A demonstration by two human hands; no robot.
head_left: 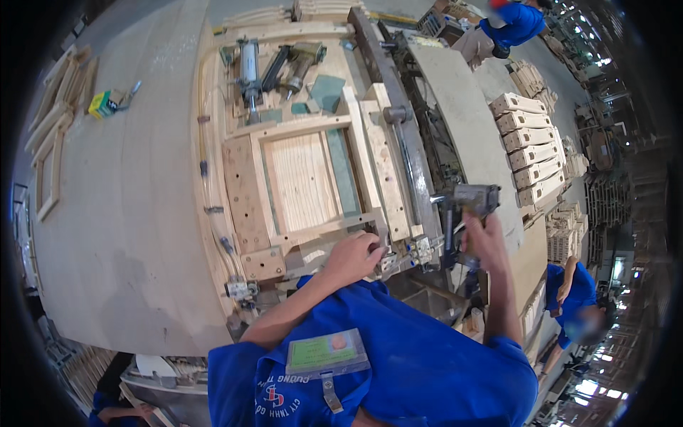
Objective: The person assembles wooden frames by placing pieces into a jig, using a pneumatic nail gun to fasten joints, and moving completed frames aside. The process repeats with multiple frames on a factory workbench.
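A rectangular wooden frame lies in a wooden jig on the bench, with pale wood and green strips showing through its opening. My left hand is at the frame's near right corner, close to a small valve fitting. Its fingers are curled, and whatever they may hold is hidden. Off the jig's right side, my right hand grips the handle of a pneumatic nail gun. The gun's body is raised beside the metal rail, apart from the frame.
An air cylinder and another air tool lie at the jig's far end. On the left tabletop stands a green and yellow box. Stacked wooden parts stand at right. Co-workers in blue are at far right and lower right.
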